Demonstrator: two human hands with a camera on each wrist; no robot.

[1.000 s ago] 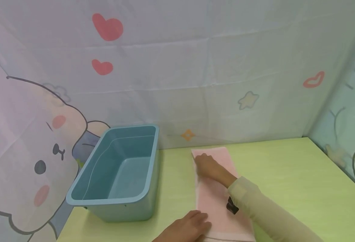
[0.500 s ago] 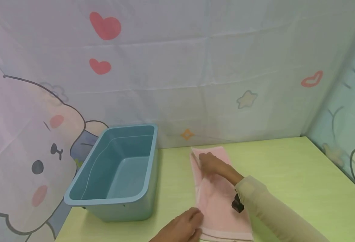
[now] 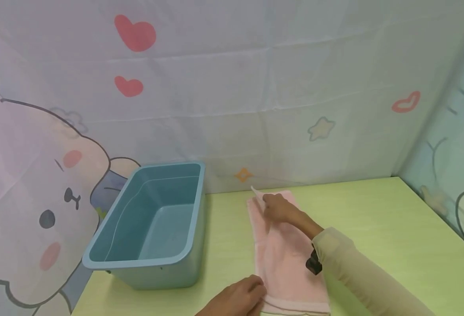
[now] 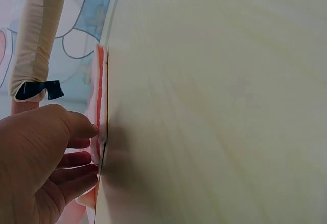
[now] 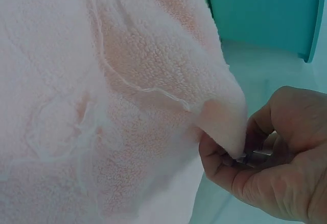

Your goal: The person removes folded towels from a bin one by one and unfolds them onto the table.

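Note:
A folded pink towel (image 3: 295,272) lies lengthwise on the table, its near edge showing stacked layers. At its far left corner my right hand (image 3: 277,208) pinches the upper layer and lifts it, so the corner stands up off the rest. The right wrist view shows the thumb and fingers of the right hand (image 5: 271,157) gripping that fluffy corner. By the near left corner, my left hand (image 3: 237,296) holds the towel's edge with bent fingers. In the left wrist view the thumb of the left hand (image 4: 46,157) touches the layered edge; its fingertips are partly hidden.
A blue-green plastic tub (image 3: 196,237) stands on the table left of the towel, with nothing seen inside. The yellow-green table (image 3: 374,224) stretches to the right. A printed cloth backdrop (image 3: 224,87) rises behind. A black device (image 3: 314,263) sits at the right wrist.
My right hand has raised the towel's far left corner and moved slightly right. My left hand has slid off the towel's top to its left edge, fingers now more bent.

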